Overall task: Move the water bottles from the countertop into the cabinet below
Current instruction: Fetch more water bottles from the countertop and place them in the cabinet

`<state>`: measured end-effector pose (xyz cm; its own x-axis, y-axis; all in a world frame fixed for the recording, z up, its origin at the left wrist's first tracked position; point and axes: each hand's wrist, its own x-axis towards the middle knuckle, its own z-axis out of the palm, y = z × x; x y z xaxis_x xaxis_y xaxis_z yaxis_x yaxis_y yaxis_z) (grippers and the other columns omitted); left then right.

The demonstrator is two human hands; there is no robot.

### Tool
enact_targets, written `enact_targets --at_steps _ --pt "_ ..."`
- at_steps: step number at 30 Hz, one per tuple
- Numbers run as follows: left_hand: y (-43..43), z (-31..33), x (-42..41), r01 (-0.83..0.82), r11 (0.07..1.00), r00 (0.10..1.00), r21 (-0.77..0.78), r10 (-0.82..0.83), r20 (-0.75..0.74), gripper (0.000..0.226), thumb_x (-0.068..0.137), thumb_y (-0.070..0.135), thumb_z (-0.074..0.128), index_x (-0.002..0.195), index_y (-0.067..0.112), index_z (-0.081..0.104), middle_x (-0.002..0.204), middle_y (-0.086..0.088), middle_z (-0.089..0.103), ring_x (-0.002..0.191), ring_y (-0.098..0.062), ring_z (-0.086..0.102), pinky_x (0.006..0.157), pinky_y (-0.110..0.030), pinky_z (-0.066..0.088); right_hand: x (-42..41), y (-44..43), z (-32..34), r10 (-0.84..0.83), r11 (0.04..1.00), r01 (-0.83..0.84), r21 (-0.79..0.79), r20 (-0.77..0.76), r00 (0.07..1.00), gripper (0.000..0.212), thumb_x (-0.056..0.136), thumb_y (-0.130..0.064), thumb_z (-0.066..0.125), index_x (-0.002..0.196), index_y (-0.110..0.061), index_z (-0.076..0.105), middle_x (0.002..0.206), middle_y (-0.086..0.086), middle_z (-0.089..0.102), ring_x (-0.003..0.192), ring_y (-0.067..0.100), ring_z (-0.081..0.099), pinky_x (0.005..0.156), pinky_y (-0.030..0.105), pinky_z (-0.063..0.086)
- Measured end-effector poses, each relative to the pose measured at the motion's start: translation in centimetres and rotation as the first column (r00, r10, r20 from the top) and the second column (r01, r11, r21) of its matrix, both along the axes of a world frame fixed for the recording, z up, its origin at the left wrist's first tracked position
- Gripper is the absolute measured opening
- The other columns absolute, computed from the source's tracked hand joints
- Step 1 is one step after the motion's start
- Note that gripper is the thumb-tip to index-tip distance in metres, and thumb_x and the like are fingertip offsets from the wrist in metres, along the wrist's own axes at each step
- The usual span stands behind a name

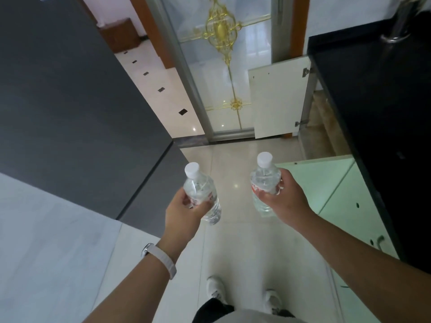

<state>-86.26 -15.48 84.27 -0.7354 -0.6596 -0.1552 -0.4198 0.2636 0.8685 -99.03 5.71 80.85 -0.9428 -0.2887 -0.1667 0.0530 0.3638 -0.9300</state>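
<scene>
Floor (235, 241): pale glossy tiles; an open lane runs ahead between a grey wall on the left and the cabinets on the right.
Grey wall (70, 89): flat, matt, dark surface closing off the left side.
Countertop (373, 113): black, smooth, with a straight front edge along the right.
Glass door (224, 66): frosted panel with gold scrollwork, straight ahead at the end of the lane.
Cabinet door (277, 101): white flat panel, swung open into the lane below the countertop's far end.
Left hand (184, 213): wrapped around a clear plastic left bottle (200, 192), white cap tilted up and left, over the floor.
Right hand (282, 197): wrapped around a clear right bottle (264, 180), white cap up, just beside the pale green cabinet fronts (338, 194).
Wristband (161, 259): white, on the left wrist.
</scene>
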Motion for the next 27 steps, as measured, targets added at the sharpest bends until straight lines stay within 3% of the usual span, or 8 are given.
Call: enact_targets --at_steps 8,11,16,21,25,27 --pt "-5.5 -1.7 -4.0 0.049 0.997 0.998 0.057 -0.047 -0.035 0.036 0.075 0.024 0.087 0.105 0.034 0.07 0.096 0.017 0.076 0.091 -0.002 0.071 0.086 -0.027 0.053 -3.0 -4.2 0.1 -0.012 0.998 0.014 0.059 -0.024 1.0 0.049 0.072 -0.043 0.084 0.108 -0.034 0.053 0.097 -0.017 0.064 0.087 0.001 0.06 0.069 0.023 0.045" --pt "-8.8 -2.3 -6.4 0.093 0.994 0.995 0.058 -0.09 -0.048 0.036 0.075 0.022 0.086 0.104 0.035 0.07 0.094 0.019 0.075 0.088 0.001 0.07 0.081 -0.021 0.052 -4.4 -7.3 0.1 -0.007 0.995 0.01 0.098 -0.034 0.999 0.048 0.073 -0.042 0.084 0.109 -0.033 0.052 0.097 -0.016 0.062 0.087 0.003 0.06 0.069 0.023 0.046" --pt "-15.9 -3.2 -11.3 0.15 0.986 0.987 0.071 -0.145 -0.065 0.04 0.075 0.026 0.087 0.111 0.032 0.07 0.098 0.016 0.074 0.089 0.003 0.069 0.073 -0.012 0.048 -7.8 -14.1 -0.1 -0.061 0.985 0.068 0.156 -0.053 0.997 0.048 0.07 -0.043 0.085 0.104 -0.035 0.052 0.094 -0.015 0.064 0.087 0.007 0.063 0.075 0.029 0.053" --pt "-24.5 -3.7 -16.4 0.186 0.978 0.981 0.097 -0.179 -0.079 0.04 0.073 0.026 0.088 0.107 0.032 0.068 0.095 0.012 0.073 0.09 -0.006 0.069 0.073 -0.018 0.048 -11.7 -21.4 0.3 -0.121 0.979 0.123 0.162 -0.025 0.992 0.056 0.058 -0.062 0.082 0.1 -0.039 0.054 0.096 -0.012 0.068 0.088 0.008 0.067 0.083 0.043 0.058" --pt "-29.0 -3.6 -20.1 0.239 0.964 0.968 0.116 -0.228 -0.105 0.039 0.075 0.022 0.087 0.109 0.026 0.068 0.095 0.011 0.072 0.088 -0.006 0.068 0.066 -0.009 0.046 -13.3 -25.4 1.5 -0.153 0.976 0.159 0.151 -0.048 0.987 0.053 0.068 -0.052 0.083 0.108 -0.04 0.052 0.102 -0.018 0.065 0.093 0.004 0.065 0.079 0.028 0.054" --pt "-30.2 -3.6 -21.6 0.261 0.955 0.962 0.14 -0.246 -0.12 0.04 0.077 0.019 0.087 0.11 0.028 0.067 0.097 0.012 0.072 0.089 -0.005 0.068 0.071 -0.014 0.048 -14.0 -26.8 2.3 -0.151 0.979 0.156 0.135 -0.045 0.987 0.05 0.073 -0.043 0.083 0.109 -0.042 0.049 0.102 -0.021 0.063 0.092 0.0 0.063 0.074 0.018 0.047"
